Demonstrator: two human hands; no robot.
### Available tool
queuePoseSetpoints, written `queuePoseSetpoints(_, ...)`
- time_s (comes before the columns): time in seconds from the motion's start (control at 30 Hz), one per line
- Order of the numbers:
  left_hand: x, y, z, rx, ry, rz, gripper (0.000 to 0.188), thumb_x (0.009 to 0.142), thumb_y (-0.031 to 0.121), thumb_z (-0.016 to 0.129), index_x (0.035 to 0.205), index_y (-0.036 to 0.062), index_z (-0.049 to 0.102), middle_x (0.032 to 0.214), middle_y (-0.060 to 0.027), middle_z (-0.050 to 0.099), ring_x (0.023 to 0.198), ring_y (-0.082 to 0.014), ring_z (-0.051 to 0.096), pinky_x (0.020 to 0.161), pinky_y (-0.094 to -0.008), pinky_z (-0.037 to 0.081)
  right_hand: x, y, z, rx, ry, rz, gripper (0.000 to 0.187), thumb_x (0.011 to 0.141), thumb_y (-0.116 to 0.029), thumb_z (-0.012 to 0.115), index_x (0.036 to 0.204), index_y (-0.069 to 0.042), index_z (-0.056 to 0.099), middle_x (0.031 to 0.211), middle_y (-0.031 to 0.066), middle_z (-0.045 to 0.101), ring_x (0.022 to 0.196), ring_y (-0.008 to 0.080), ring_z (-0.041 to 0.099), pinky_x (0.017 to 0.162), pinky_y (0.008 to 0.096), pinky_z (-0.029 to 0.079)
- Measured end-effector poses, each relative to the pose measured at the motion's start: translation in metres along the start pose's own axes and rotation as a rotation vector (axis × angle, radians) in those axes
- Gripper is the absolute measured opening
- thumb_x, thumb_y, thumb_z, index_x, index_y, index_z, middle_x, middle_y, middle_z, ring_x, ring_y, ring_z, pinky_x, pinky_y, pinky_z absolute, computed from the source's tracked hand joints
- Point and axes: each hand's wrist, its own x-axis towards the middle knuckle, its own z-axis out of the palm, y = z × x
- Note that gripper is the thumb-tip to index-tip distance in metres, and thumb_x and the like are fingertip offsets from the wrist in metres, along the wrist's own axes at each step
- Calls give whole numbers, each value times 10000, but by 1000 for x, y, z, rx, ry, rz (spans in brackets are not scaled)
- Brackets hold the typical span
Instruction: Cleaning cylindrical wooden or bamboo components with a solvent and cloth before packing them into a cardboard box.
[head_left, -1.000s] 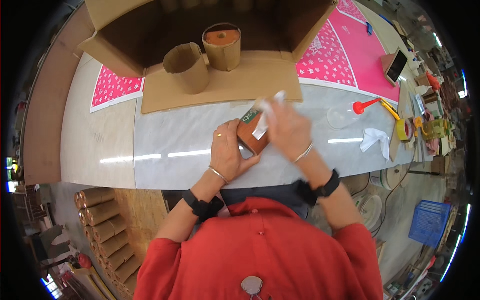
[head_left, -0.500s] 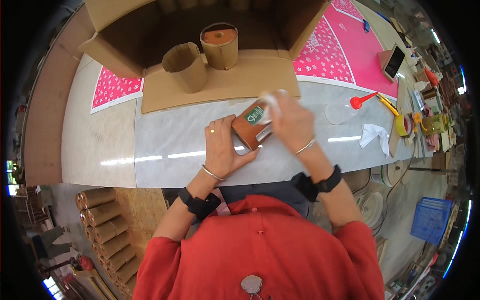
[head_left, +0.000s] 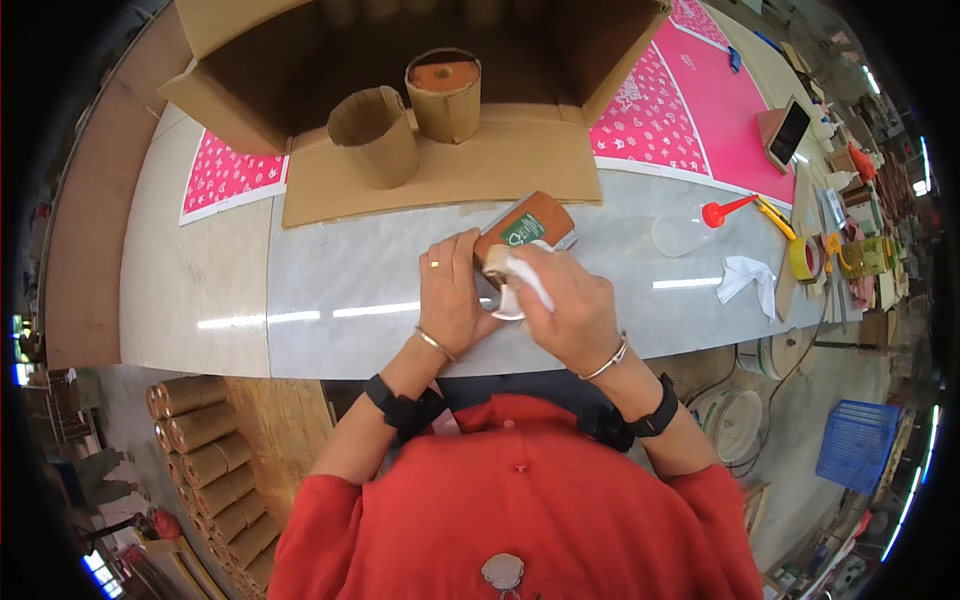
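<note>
An orange-brown, wood-coloured block [head_left: 541, 215] with a green label stands tilted on the grey tabletop in front of me. My left hand [head_left: 453, 292] grips it from the left side, fingers around its near-left edge. In my right hand [head_left: 578, 312] is a bunched white cloth [head_left: 528, 278], pressed against the near end of the block. The fingers are closed round the cloth. Beyond my hands, an open cardboard tube [head_left: 385, 155] stands on the flap of a cardboard box [head_left: 520, 175]. Beside it, a second cardboard tube [head_left: 447, 115] holds an orange-brown piece with a hole.
To the right are a clear squeeze bottle [head_left: 683, 235] with red nozzle, another white cloth [head_left: 748, 278], a tape roll [head_left: 803, 258] and a propped phone [head_left: 788, 134]. Pink printed sheets [head_left: 720, 110] lie behind. Below the table sit stacked brown cylinders [head_left: 215, 435] and a blue crate [head_left: 857, 445].
The block has been turned and its top now leans away to the right. My right hand with the cloth has moved down from the block's upper right side to its near end.
</note>
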Motion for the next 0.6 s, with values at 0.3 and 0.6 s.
queuePoseSetpoints(0.3,10,-5,3,55,-39,-4,821,577,302,780,1230,-31,409,1167,-181,495,1018,-341,462,846,-437,354,15,33,7,-145,79,85,318,717,-163,661,1019,-96,591,767,62,547,576,195,589,427,327,459)
queuePoseSetpoints(0.6,6,2,-2,74,-66,36,863,555,272,820,1251,-12,395,1161,-193,486,1039,-350,460,877,-443,356,18,64,1,-245,21,211,169,825,-180,582,966,-89,565,754,88,551,527,251,596,438,353,471)
